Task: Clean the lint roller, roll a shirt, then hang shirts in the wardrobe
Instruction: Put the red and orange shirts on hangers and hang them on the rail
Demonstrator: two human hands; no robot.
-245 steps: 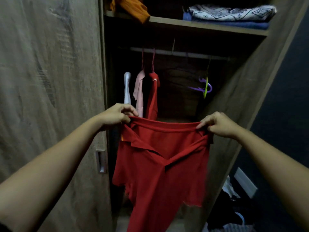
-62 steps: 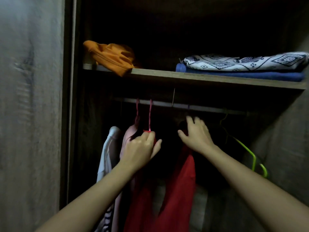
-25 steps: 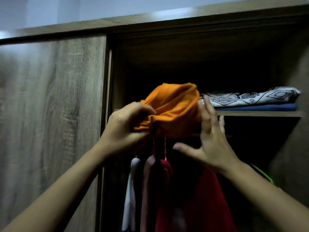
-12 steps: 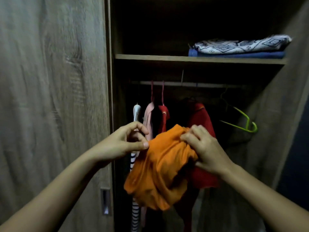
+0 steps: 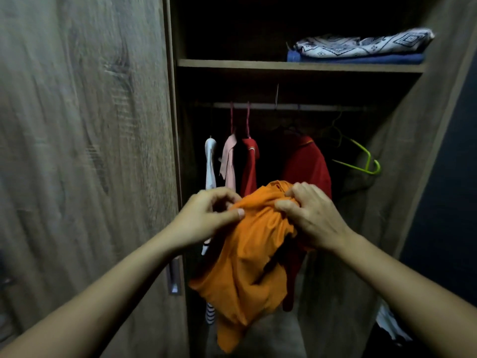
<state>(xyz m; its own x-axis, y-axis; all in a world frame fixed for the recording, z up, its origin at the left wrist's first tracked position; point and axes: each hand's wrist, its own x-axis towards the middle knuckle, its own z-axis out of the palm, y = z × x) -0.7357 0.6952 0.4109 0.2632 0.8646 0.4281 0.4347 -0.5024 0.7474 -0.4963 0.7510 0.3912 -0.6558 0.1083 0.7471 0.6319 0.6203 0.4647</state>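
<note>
Wood-grain wardrobe [image 5: 85,151], dim, perhaps unlit interior.

Orange shirt [image 5: 247,259]: bunched, so collar and sleeves cannot be told apart; its top folds lie under the fingers of the left hand [image 5: 206,218] and right hand [image 5: 313,215]. It covers the lower part of the red shirt [image 5: 307,161] hanging behind. Both forearms cut off by the bottom edge. Wardrobe [image 5: 296,66] interior too dark above the shelf. Rail [image 5: 284,106] ends lost in shadow. Clutter at bottom right unreadable.
</note>
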